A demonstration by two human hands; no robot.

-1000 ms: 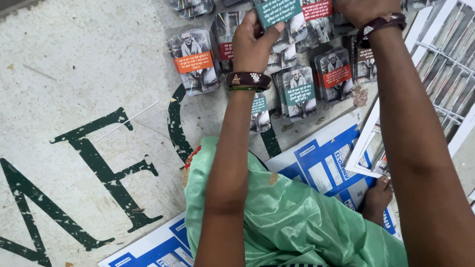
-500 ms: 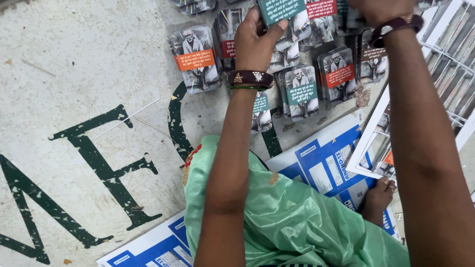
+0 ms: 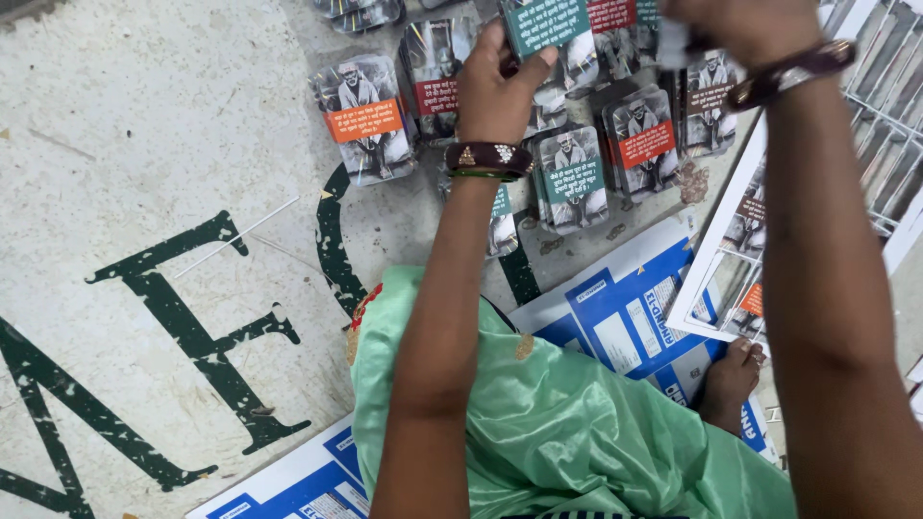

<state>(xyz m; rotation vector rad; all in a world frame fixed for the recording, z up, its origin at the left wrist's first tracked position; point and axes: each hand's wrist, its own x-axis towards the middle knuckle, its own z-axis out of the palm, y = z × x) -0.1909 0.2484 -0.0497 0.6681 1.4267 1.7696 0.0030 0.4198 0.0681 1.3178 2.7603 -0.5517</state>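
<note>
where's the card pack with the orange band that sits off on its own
In the head view, the orange-banded card pack lies flat on the painted floor, upper middle, to the left of the left hand and apart from the other card packs.

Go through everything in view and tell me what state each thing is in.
Left hand: raised, gripping a teal-labelled card.
Right hand: raised, closed; contents hidden.
Card stacks: lying flat on the floor, face up.
Blue and white sheet: flat under the person.
Green garment: draped over the lap.

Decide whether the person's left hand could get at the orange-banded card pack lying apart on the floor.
Probably yes: the orange-banded card pack lies uncovered beside the left hand, though that hand already grips a green-banded pack.
</note>
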